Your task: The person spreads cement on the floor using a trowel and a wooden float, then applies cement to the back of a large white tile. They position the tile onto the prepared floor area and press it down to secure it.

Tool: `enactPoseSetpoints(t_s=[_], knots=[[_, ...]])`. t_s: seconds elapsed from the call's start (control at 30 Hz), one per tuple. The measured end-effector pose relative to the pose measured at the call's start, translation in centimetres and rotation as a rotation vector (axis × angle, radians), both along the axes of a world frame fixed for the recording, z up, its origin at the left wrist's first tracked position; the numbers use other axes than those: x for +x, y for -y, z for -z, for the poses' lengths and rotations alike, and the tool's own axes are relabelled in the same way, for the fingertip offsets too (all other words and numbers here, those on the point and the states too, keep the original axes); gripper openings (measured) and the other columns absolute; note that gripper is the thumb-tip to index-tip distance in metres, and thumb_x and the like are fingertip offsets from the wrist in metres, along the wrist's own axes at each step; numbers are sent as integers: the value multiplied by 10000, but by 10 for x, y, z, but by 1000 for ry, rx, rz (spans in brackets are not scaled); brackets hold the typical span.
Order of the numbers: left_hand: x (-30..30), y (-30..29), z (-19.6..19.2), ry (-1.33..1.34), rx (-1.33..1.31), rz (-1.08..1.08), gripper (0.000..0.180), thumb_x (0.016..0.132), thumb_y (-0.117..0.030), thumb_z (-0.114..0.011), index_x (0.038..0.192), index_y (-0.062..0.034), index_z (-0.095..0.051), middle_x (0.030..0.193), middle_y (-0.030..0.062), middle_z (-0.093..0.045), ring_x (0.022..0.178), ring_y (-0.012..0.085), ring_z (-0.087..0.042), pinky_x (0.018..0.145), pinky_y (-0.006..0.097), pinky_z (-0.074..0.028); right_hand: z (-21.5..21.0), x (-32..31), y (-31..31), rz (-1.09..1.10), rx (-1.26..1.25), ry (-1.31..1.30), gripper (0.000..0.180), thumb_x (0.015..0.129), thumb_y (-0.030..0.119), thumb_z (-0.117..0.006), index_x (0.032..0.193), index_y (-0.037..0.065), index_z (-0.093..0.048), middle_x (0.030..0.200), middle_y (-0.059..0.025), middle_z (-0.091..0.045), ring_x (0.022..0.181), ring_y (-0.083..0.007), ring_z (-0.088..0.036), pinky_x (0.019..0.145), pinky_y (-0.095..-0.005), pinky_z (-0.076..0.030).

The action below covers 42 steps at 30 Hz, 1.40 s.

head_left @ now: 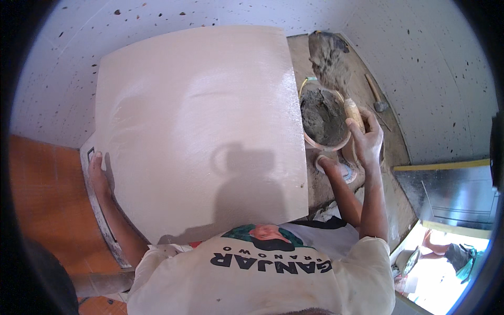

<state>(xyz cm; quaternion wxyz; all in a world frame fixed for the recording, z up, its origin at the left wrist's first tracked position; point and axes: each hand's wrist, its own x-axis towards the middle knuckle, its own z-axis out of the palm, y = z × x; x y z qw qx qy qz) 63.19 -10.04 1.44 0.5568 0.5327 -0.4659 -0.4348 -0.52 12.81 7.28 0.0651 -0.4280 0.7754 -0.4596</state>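
Observation:
A large smooth beige tile [194,126] fills the middle in front of me, with my shadow on it. My left hand [98,172] rests at the tile's left edge, beside a long pale spirit level [94,202]. Its visible fingers are stretched out, and some are hidden. My right hand [368,135] is closed around the wooden handle of a trowel [353,111]. The trowel's blade, blurred, is covered with wet grey mortar [332,68]. Below the blade stands a round bucket [321,146] with more grey mortar in it.
A hammer [375,93] lies by the right speckled wall [441,68]. A dark bag-like thing [329,41] is in the far corner. My sandalled foot [344,172] is below the bucket. Orange floor tiles [44,194] lie left. Another person's leg [436,247] shows at the lower right.

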Motion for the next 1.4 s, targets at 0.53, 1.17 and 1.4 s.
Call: enactPoseSetpoints(t_s=[0.53, 1.17, 1.4], knots=[[-7, -1, -11, 377, 35, 28, 554, 925, -382, -547, 1233, 79, -552, 1187, 156, -596, 1112, 226, -515, 1015, 309, -333, -23, 106, 75, -366, 24, -659, 431, 762, 106, -683, 1176, 107, -564, 962, -126, -537, 843, -307, -616, 668, -405, -516], [-8, 2, -12, 474, 69, 14, 635, 904, -433, -560, 1262, 90, -532, 1216, 187, -581, 1159, 255, -501, 1057, 348, -301, 0, 104, 88, -443, 56, -820, 492, 734, 89, -705, 1213, 122, -596, 932, -108, -526, 741, -257, -601, 614, -378, -518], [-16, -5, -18, 482, 78, -6, 587, 912, -412, -553, 1250, 68, -553, 1188, 174, -599, 1134, 244, -516, 1038, 335, -318, -17, 103, 87, -407, 2, -806, 507, 726, 36, -681, 1211, 139, -576, 940, -104, -512, 766, -269, -593, 620, -390, -505]])
